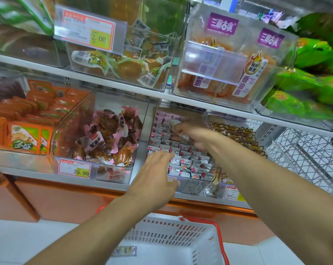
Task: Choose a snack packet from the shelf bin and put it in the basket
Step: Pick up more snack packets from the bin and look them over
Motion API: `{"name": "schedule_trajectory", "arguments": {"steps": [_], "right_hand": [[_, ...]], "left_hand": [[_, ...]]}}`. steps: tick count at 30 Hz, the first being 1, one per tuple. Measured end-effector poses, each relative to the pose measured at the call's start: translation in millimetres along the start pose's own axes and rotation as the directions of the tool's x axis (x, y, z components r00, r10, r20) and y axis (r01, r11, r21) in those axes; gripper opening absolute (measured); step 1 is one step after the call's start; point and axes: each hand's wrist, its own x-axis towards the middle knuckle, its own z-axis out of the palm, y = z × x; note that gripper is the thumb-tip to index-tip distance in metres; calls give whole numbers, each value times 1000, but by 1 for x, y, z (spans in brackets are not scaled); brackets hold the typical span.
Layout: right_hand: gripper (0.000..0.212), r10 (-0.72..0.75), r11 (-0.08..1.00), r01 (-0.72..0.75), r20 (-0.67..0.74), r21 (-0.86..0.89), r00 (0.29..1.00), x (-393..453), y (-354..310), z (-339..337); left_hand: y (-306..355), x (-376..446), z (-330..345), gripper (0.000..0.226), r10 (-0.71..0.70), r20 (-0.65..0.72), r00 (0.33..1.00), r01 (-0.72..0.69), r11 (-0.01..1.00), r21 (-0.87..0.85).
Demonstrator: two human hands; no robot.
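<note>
Right hand (188, 133), motion-blurred, pinches a small clear-wrapped snack packet (178, 124); its long axis cannot be determined. Left hand (154, 175) spread at 7 o'clock, over the clear plastic shelf bin (204, 188). White slotted plastic basket (200, 236) is partly cut off.

Both forearms bare to the frame edge; left grip (155, 175) and right grip (193, 134) ungloved, unadorned.

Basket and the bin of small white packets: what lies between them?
In the head view, the shelf's front edge and an orange base panel separate the basket from the bin.
</note>
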Motion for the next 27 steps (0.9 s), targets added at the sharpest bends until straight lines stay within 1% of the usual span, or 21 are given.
{"name": "schedule_trajectory", "arguments": {"steps": [1, 2, 3, 4, 5, 6, 7, 8, 10, 11, 12, 13, 15, 17, 19, 22, 25, 27], "right_hand": [[24, -74, 981, 64, -50, -185, 996, 3, -2, -4], [31, -151, 924, 114, -75, -365, 986, 6, -4, -9], [32, -218, 844, 150, -74, -515, 973, 9, -7, -14], [31, -268, 766, 181, -50, -617, 962, 13, -9, -18], [31, -292, 709, 203, -19, -675, 956, 18, -10, -21], [34, -293, 680, 210, 3, -702, 956, 24, -10, -23], [39, -278, 678, 206, 13, -705, 960, 30, -10, -23], [47, -256, 703, 195, 12, -684, 967, 35, -9, -23], [68, -215, 815, 175, -9, -552, 976, 41, -8, -22], [72, -210, 855, 176, -15, -488, 978, 43, -6, -22], [70, -229, 863, 193, -22, -467, 973, 45, -4, -21], [66, -265, 840, 215, -32, -499, 964, 47, 0, -21], [64, -373, 740, 278, -30, -612, 927, 49, 6, -19], [66, -435, 668, 340, 24, -662, 900, 52, 10, -18], [62, -417, 683, 344, 44, -644, 908, 55, 13, -20], [43, -373, 727, 300, 11, -617, 928, 62, 16, -27], [30, -370, 771, 274, -54, -575, 927, 65, 18, -31], [25, -420, 773, 299, -98, -559, 902, 65, 21, -32]], "left_hand": [[0, 0, 0, 72, 8, 0, 1000, -8, 1000, 14], [0, 0, 0, 72, 12, 0, 1000, -12, 1000, 22], [-1, 1, 0, 71, 16, -1, 1000, -16, 1000, 25], [-1, 1, 0, 70, 20, -1, 1000, -20, 999, 30], [-1, 2, 0, 69, 23, 3, 1000, -23, 999, 36], [-1, 2, 0, 68, 25, 8, 1000, -26, 999, 43], [-1, 2, 0, 68, 28, 10, 1000, -29, 998, 47], [-1, 3, 0, 67, 31, 11, 999, -32, 998, 51], [-1, 3, -1, 66, 41, 16, 999, -42, 997, 65], [-1, 4, -1, 65, 44, 18, 999, -45, 996, 72], [-1, 3, 0, 65, 46, 21, 999, -48, 996, 76], [0, 4, 0, 65, 49, 21, 999, -51, 996, 76], [2, 6, 0, 63, 66, 7, 998, -67, 995, 73], [6, 13, -1, 57, 92, -5, 996, -92, 993, 72], [10, 25, -3, 50, 121, -7, 993, -120, 989, 82], [12, 47, -1, 44, 145, 39, 989, -149, 974, 170], [15, 77, 4, 35, 75, 136, 988, -113, 947, 299], [19, 104, 8, 34, -8, 192, 981, -69, 919, 388]]}}
